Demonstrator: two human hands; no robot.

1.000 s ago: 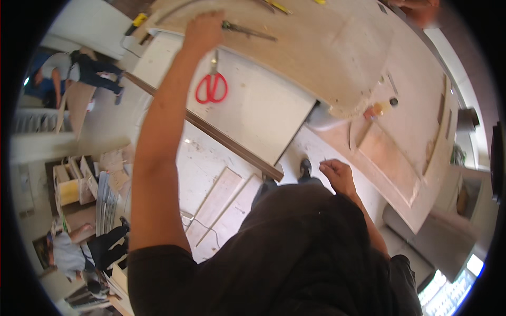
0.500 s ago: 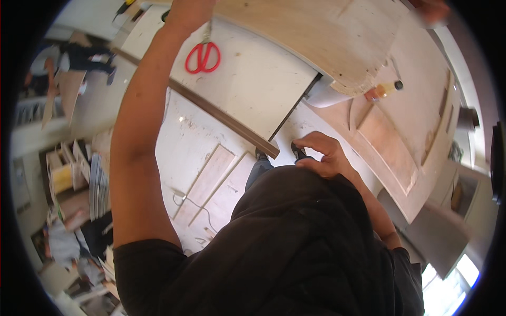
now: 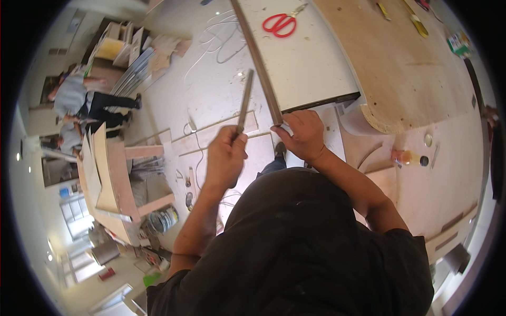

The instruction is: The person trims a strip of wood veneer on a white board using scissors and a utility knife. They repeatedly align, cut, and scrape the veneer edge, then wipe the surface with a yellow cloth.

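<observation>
My left hand point(image 3: 226, 158) is closed round one end of a long, narrow, flat grey bar point(image 3: 246, 97), which looks like a file and points away from me. Close to the bar runs a brown edge strip point(image 3: 258, 58) along the left side of a white board point(image 3: 311, 68). At the strip's near end, my right hand point(image 3: 303, 134) grips the corner, thumb at the strip's tip and fingers curled over the board's near edge. Red-handled scissors point(image 3: 280, 25) lie on the board's far part.
A curved plywood panel point(image 3: 406, 84) is to the right, with a small bottle point(image 3: 408, 157) near its rounded corner. A white cable point(image 3: 221, 37) and wood boards point(image 3: 211, 131) lie on the floor at left. Two people point(image 3: 79, 100) stand far left beside a wooden frame point(image 3: 113, 179).
My left hand has come back from the far end and now holds the grey bar. My right hand has moved onto the strip's near end. The view has turned.
</observation>
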